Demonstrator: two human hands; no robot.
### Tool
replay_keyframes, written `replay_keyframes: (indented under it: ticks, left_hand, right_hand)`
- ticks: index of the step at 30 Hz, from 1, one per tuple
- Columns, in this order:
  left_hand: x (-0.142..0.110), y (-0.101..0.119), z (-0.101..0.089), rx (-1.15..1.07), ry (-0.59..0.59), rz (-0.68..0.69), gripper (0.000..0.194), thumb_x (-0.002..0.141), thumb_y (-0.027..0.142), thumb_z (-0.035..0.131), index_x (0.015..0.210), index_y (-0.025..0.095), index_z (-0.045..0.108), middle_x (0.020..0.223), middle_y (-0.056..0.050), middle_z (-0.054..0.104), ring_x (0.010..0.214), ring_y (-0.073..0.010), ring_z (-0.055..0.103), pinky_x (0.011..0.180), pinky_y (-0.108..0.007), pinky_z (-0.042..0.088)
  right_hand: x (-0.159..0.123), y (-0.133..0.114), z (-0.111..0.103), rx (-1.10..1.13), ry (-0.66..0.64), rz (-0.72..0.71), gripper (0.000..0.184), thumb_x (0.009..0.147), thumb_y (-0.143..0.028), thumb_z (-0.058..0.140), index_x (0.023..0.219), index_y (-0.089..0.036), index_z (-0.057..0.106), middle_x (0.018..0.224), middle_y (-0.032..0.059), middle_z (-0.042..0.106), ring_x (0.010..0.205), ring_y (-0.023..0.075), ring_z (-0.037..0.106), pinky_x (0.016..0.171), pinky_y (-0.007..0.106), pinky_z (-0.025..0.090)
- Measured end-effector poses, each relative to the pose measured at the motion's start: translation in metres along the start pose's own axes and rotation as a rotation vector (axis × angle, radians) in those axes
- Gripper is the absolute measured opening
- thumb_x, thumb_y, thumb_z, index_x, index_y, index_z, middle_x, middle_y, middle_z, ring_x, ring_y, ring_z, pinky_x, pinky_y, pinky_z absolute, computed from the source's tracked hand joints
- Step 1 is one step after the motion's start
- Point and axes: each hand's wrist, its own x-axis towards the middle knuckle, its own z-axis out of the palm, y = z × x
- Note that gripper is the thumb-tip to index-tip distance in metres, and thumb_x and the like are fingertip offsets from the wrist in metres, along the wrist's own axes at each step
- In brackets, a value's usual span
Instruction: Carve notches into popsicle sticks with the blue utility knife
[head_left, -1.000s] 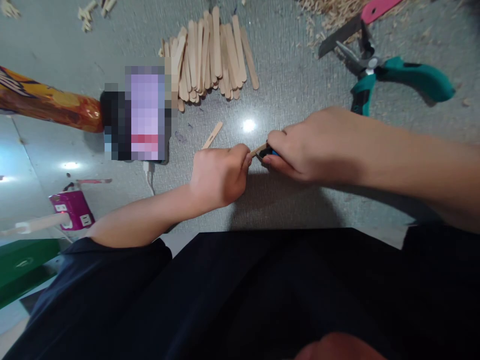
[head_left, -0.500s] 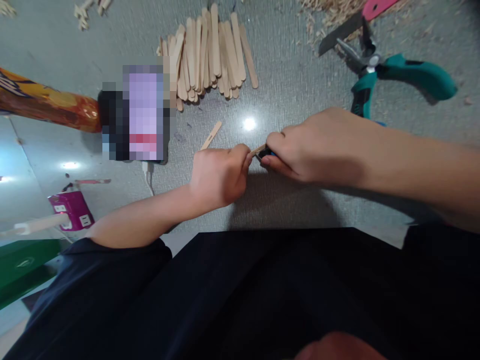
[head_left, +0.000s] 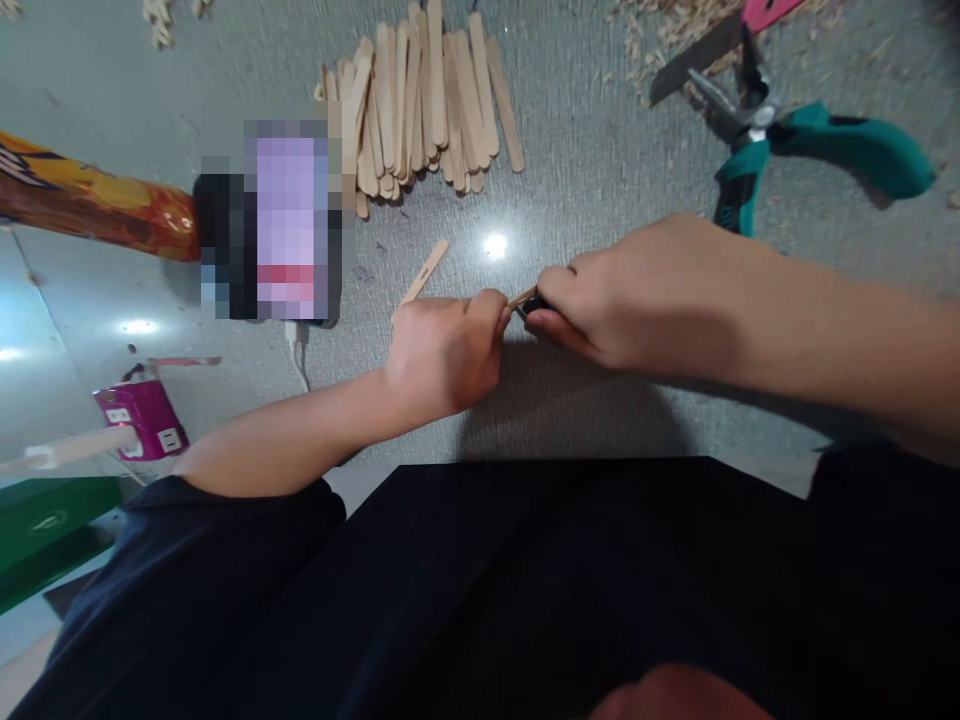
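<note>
Wooden stick (head_left: 523,297): one, slim; short length exposed between both hands, above the tabletop (head_left: 592,200). Long axis left to right, right end angled slightly far.
Left hand (head_left: 448,350): at the stick's left end, fingers clamped on it; stick lies to their right.
Right hand (head_left: 630,300): at the opposite end, fingers closed around a dark tool (head_left: 534,304), mostly hidden; whether they also pinch the stick cannot be told. Neither hand clearly nearer.
Slotted stick (head_left: 431,264): just beyond left hand.
Stick pile (head_left: 420,110): far side, well apart.
Pliers (head_left: 761,120): far right, beyond right hand.
</note>
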Motion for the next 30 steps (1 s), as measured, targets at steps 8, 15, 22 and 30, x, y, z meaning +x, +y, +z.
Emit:
replay_keyframes:
  ticks: [8,15,22,30]
  left_hand:
    - [-0.002,-0.003,-0.002,-0.097,0.012,-0.02,0.047,0.123,0.046,0.043,0.102,0.023,0.079,0.076,-0.01,0.076,0.07,-0.0251,0.072,0.066,-0.036,0.037]
    - [-0.002,-0.004,0.0,-0.079,0.034,-0.007,0.051,0.123,0.046,0.041,0.102,0.022,0.08,0.074,-0.01,0.074,0.067,-0.0247,0.07,0.066,-0.037,0.034]
    - [-0.003,-0.006,-0.001,-0.108,0.069,0.006,0.045,0.122,0.044,0.045,0.108,0.021,0.081,0.076,-0.009,0.077,0.067,-0.0233,0.069,0.065,-0.036,0.038]
    - [0.001,-0.007,-0.008,-0.168,0.031,-0.039,0.042,0.122,0.041,0.047,0.108,0.021,0.08,0.084,-0.009,0.082,0.078,-0.024,0.075,0.073,-0.035,0.048]
  right_hand:
    - [-0.003,0.0,0.002,0.004,0.022,0.031,0.071,0.119,-0.057,0.02,0.126,-0.024,0.083,0.077,0.0092,0.077,0.056,0.0277,0.055,0.064,0.038,0.026]
    - [-0.01,-0.002,0.006,0.109,0.04,0.06,0.07,0.12,-0.056,0.022,0.122,-0.02,0.081,0.072,0.0118,0.073,0.056,0.028,0.056,0.067,0.04,0.026]
    - [-0.002,0.005,0.003,0.057,-0.012,0.044,0.062,0.119,-0.057,0.026,0.121,-0.023,0.078,0.063,0.007,0.067,0.049,0.024,0.042,0.064,0.038,0.025]
    - [0.001,0.01,0.006,0.034,0.009,0.05,0.072,0.117,-0.063,0.021,0.125,-0.022,0.08,0.064,0.0095,0.069,0.056,0.031,0.055,0.062,0.041,0.027]
